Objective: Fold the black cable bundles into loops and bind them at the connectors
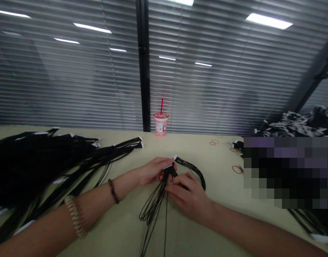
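Note:
A black cable bundle point(155, 203) with white end connectors is between my hands, over the middle of the table. My left hand point(155, 169) is closed around its upper end, beside a white connector point(175, 157). My right hand point(189, 194) pinches the bundle just below, its fingertips at the wires. From the held part, loose wires hang toward the near edge in loops. Another stretch of the bundle point(198, 171) curves out to the right and passes behind my right hand. My fingers partly hide the gripped section.
A large heap of black cables point(32, 160) covers the table's left side. More cables point(295, 123) are piled at right, partly behind a pixelated patch. A pink cup with a straw point(160, 125) stands at the back by the blinds. Several rubber bands point(237, 169) lie at right.

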The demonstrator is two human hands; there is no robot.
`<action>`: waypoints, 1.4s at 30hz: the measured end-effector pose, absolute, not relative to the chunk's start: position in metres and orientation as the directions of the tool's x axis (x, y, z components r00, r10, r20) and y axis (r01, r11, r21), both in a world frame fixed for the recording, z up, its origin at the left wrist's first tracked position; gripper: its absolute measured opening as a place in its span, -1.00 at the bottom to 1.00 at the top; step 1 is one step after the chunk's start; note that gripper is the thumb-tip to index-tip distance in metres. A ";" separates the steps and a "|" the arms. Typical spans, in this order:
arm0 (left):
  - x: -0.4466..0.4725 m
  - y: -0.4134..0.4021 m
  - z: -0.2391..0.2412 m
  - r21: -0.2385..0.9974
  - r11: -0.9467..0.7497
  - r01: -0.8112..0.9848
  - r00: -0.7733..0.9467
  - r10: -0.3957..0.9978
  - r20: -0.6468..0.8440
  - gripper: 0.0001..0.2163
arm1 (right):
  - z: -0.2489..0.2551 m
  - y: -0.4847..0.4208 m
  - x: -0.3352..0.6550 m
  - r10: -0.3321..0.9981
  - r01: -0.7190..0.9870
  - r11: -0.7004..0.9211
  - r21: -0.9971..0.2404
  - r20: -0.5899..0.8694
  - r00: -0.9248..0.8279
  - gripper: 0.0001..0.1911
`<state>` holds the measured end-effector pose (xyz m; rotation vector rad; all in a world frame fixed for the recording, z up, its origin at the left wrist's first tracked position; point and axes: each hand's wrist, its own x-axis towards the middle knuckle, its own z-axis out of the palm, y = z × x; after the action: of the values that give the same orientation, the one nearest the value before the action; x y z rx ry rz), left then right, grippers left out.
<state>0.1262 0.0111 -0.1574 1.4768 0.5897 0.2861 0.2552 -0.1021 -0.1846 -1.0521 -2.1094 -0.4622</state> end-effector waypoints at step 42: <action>0.128 0.011 -0.163 0.979 0.104 0.175 0.785 0.586 -0.202 -0.62 | -0.162 -0.082 0.279 0.889 0.636 0.350 -0.688 0.457 0.006 -0.75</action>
<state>0.1277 0.0108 -0.1627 1.4626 0.6536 0.3371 0.2791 -0.0820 -0.1619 -1.3681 -1.7111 0.3530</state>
